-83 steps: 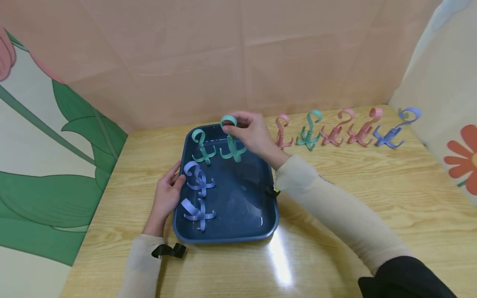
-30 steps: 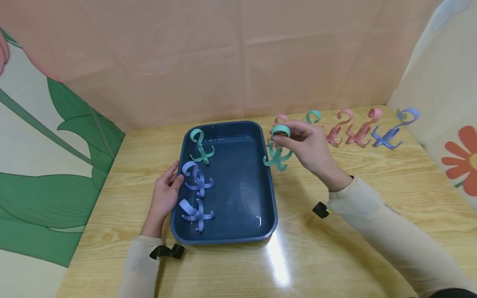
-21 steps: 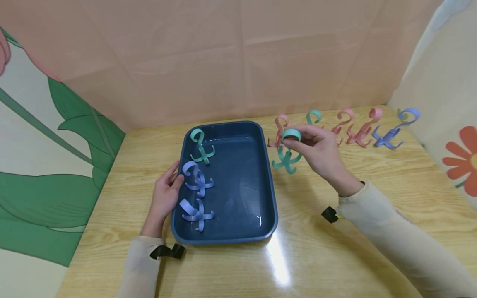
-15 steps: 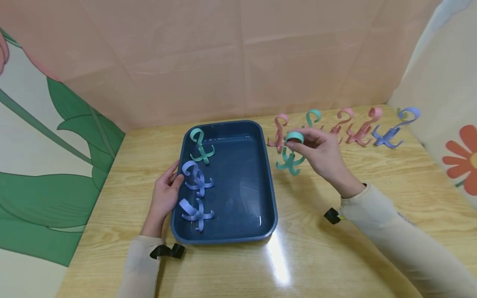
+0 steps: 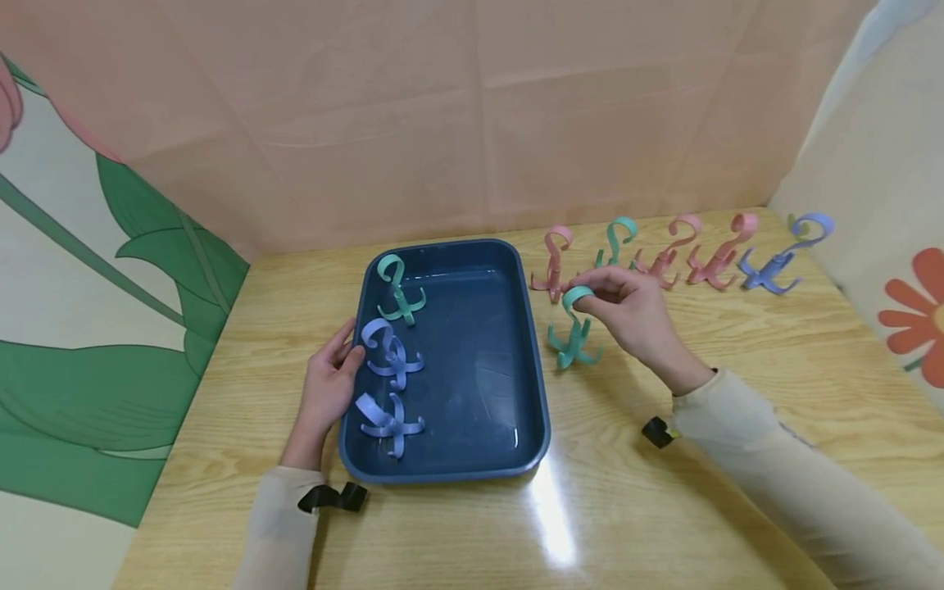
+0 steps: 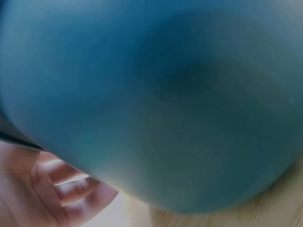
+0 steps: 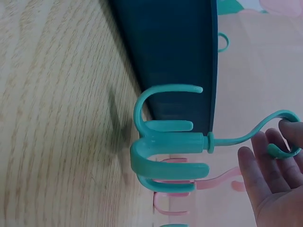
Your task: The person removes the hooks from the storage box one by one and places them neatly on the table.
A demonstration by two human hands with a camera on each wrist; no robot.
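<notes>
My right hand (image 5: 636,315) pinches the curled top of a green multi-prong hanging hook (image 5: 574,342) just right of the blue tray (image 5: 472,369). In the right wrist view this hook (image 7: 170,142) hangs prongs-down, a little off the wood, its shadow beside it. At the tray's left side my left hand (image 5: 330,381) grips the rim, thumb on top. Inside the tray, along its left side, stand a green hook (image 5: 401,306), a purple-blue hook (image 5: 398,365) and another purple-blue one (image 5: 394,424). The left wrist view is mostly filled by the tray's outer wall (image 6: 142,118).
Along the back right of the wooden table (image 5: 737,393) runs a row: a pink hook (image 5: 551,277), a green hook (image 5: 612,246) partly behind my right hand, two more pink hooks, and a blue hook (image 5: 770,270) at the end. A pink backdrop (image 5: 369,164) rises behind.
My right hand has carried the green hook from over the tray rightward past its right rim, then lowered it toward the table. The left hand keeps its place on the tray.
</notes>
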